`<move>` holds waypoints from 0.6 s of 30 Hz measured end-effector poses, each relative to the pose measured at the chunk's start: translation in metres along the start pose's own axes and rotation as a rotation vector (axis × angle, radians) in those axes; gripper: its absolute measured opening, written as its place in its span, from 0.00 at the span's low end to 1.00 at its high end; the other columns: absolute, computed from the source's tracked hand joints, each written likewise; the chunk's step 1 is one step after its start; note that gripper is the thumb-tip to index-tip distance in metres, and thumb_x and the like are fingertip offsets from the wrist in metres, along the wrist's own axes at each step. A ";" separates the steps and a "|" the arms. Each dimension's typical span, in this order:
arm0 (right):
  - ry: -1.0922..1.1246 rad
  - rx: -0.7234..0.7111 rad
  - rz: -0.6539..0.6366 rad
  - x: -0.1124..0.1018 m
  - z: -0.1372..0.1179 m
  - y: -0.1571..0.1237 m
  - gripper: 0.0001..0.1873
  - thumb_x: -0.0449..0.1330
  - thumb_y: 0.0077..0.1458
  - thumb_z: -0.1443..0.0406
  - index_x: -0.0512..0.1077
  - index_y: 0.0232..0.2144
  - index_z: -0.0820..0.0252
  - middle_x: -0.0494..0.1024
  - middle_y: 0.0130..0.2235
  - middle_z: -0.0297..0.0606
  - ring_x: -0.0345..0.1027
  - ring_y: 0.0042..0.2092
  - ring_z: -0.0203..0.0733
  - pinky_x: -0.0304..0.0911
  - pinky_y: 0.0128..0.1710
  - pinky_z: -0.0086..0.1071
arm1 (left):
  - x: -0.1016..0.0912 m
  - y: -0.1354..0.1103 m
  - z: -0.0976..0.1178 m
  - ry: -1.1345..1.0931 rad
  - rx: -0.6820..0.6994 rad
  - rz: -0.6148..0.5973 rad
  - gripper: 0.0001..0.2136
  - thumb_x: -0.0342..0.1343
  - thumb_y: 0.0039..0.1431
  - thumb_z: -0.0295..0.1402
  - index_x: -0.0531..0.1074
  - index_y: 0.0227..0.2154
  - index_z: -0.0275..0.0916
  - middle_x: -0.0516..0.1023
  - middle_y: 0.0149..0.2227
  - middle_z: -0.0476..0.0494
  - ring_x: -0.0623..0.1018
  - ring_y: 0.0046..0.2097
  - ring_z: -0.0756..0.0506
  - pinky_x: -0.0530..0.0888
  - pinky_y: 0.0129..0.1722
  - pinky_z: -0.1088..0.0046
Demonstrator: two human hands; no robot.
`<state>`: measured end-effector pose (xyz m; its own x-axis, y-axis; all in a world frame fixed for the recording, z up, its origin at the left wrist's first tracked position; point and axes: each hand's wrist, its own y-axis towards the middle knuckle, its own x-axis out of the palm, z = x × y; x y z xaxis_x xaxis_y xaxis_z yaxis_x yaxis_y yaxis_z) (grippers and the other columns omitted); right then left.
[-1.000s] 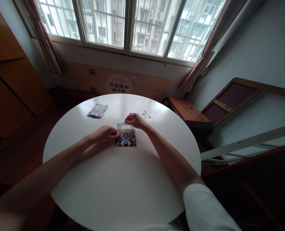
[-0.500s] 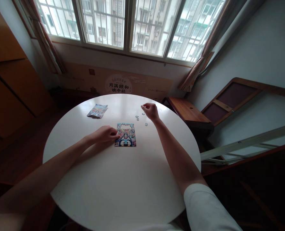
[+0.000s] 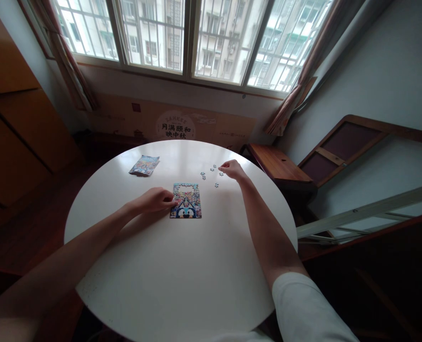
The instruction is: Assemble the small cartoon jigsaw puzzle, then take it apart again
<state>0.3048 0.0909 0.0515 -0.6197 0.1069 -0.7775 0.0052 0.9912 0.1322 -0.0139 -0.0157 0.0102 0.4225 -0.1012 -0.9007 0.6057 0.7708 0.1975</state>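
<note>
A small rectangular jigsaw puzzle (image 3: 186, 209) lies on the white round table (image 3: 175, 275), a dark-blue cartoon face in its lower part and a pale gap near its top. My left hand (image 3: 156, 198) is closed, with its fingertips resting on the puzzle's left edge. Up and to the right of the puzzle, several loose jigsaw pieces (image 3: 216, 185) are scattered. Among the farther ones is my right hand (image 3: 233, 169), thumb and fingers pinched together just above a loose piece (image 3: 221, 174). Whatever is between those fingertips is too small to make out.
A colourful printed packet (image 3: 144, 165) lies toward the table's far left. Beyond the right edge stands a wooden stool or low bench (image 3: 277, 164). A barred window (image 3: 189, 38) and a poster (image 3: 175, 126) are behind the table.
My right hand has moved right and slightly nearer, uncovering loose pieces by its fingertips. My left hand has stayed at the puzzle's left edge.
</note>
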 end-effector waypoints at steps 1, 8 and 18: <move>-0.018 0.009 -0.021 0.000 0.001 0.000 0.12 0.62 0.47 0.63 0.78 0.30 0.68 0.78 0.30 0.44 0.70 0.30 0.37 0.60 0.27 0.26 | 0.000 0.000 0.000 -0.002 0.003 0.004 0.23 0.50 0.57 0.48 0.60 0.15 0.36 0.53 0.16 0.55 0.52 0.20 0.54 0.48 0.21 0.75; -0.069 0.039 -0.082 0.006 0.003 0.001 0.12 0.62 0.49 0.63 0.79 0.32 0.67 0.79 0.34 0.46 0.72 0.36 0.42 0.63 0.32 0.28 | -0.003 0.001 0.004 0.003 -0.030 -0.027 0.23 0.49 0.57 0.48 0.60 0.15 0.36 0.54 0.16 0.54 0.52 0.20 0.54 0.48 0.22 0.75; -0.070 -0.038 -0.093 0.015 0.006 -0.002 0.10 0.60 0.49 0.68 0.79 0.33 0.66 0.80 0.37 0.45 0.73 0.40 0.43 0.64 0.37 0.28 | -0.004 0.001 0.003 0.020 -0.045 -0.056 0.23 0.49 0.58 0.48 0.60 0.15 0.36 0.56 0.16 0.53 0.52 0.21 0.54 0.49 0.23 0.74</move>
<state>0.3003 0.0905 0.0354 -0.5595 0.0208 -0.8286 -0.0804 0.9936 0.0792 -0.0124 -0.0165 0.0149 0.3755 -0.1326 -0.9173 0.5969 0.7917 0.1299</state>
